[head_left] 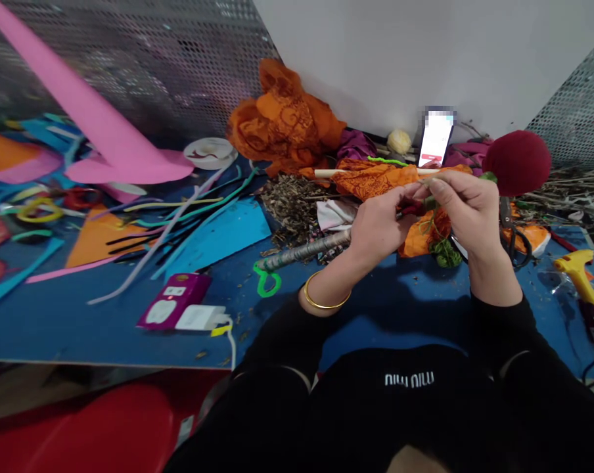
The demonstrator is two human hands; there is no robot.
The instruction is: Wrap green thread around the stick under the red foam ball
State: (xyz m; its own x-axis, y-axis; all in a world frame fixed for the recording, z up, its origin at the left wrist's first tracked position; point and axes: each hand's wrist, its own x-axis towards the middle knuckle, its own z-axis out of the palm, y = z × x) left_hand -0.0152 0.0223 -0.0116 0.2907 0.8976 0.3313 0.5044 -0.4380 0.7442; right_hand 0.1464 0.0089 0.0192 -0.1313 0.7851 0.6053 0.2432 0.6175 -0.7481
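My left hand [383, 220], a gold bangle on its wrist, is closed with the fingers curled around a small dark red piece [411, 209] that is mostly hidden. Close beside it, my right hand [474, 207] pinches thumb against forefinger at a thin greenish strand; its exact shape is too small to tell. Loose green yarn [445, 253] hangs or lies just below the fingers. A grey wrapped stick [304, 251] runs up to my left wrist, and whether the hand touches it is hidden. Behind my right hand is a dark red ball [518, 163] with a green bit at its side.
Orange cloth [287, 125] and a lit phone [435, 138] stand at the back wall. To the left are a pink cone hat [114, 151], foam strips, a blue sheet [223, 236] and a purple power box [176, 299]. A yellow glue gun [580, 276] and scissors [514, 240] are right.
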